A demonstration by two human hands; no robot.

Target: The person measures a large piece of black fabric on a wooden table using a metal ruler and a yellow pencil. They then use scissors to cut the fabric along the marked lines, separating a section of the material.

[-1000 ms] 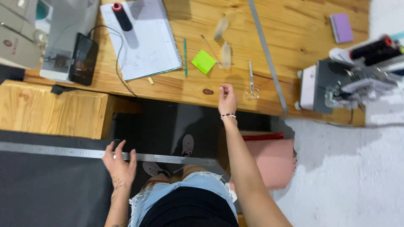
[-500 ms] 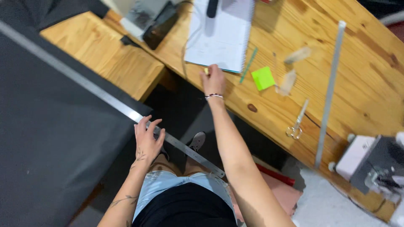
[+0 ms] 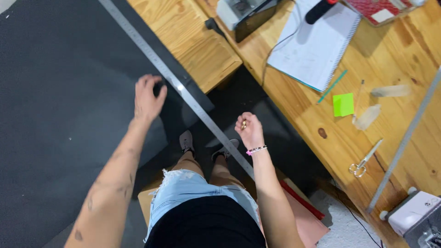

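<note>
My left hand (image 3: 147, 97) rests palm down with fingers spread on a large dark grey sheet of fabric (image 3: 59, 105), just left of a long metal ruler (image 3: 179, 87) that lies diagonally across the sheet. My right hand (image 3: 248, 130) hangs in the air over the dark floor, right of the ruler, fingers closed on a small yellowish piece, likely chalk (image 3: 244, 124). A beaded bracelet (image 3: 256, 149) circles that wrist. My legs and grey shoes (image 3: 186, 140) show below.
A wooden table (image 3: 395, 133) at right carries a spiral notebook (image 3: 312, 46), a green sticky note (image 3: 343, 104), a teal pencil (image 3: 331, 86), scissors (image 3: 364, 160), a second long ruler (image 3: 404, 142) and a white machine (image 3: 413, 213). A lower wooden surface (image 3: 193, 41) lies under the fabric.
The view swung left toward the fabric. My right hand left the table edge and came back near the ruler holding the small piece. My left hand moved up along the fabric.
</note>
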